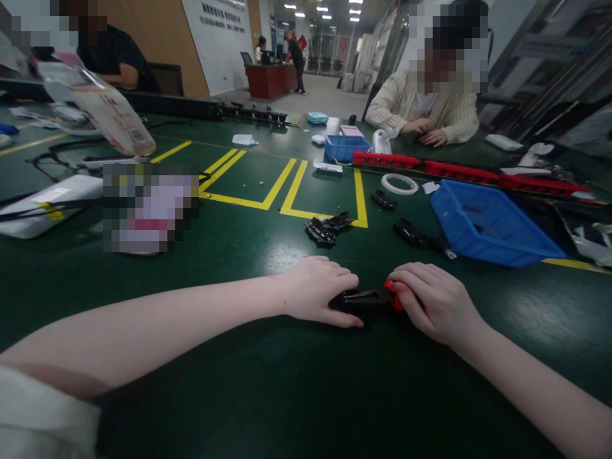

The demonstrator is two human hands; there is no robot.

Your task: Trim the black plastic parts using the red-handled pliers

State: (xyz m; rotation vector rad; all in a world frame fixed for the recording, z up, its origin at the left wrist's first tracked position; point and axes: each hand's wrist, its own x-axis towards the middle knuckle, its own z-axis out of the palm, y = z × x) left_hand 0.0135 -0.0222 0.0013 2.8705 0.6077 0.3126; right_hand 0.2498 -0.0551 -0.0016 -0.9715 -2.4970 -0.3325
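My left hand lies on the table with its fingers curled down over one end of a black plastic part, pinning it flat against the green surface. My right hand meets it from the other side, fingers pinched tight around the red piece at the part's near end. The two pieces sit between my hands, close in front of me and touching the table. I cannot see the joint itself, since my right fingers cover most of the red piece. To do this well, I judge the left hand should brace and not squeeze, so the black part cannot twist or skid. The right hand should push the red piece straight along the part's length, not at an angle. A crooked push could jam it or let it slip out sideways. More loose black parts lie further out, and a blue bin stands to my right, both well apart from my hands.
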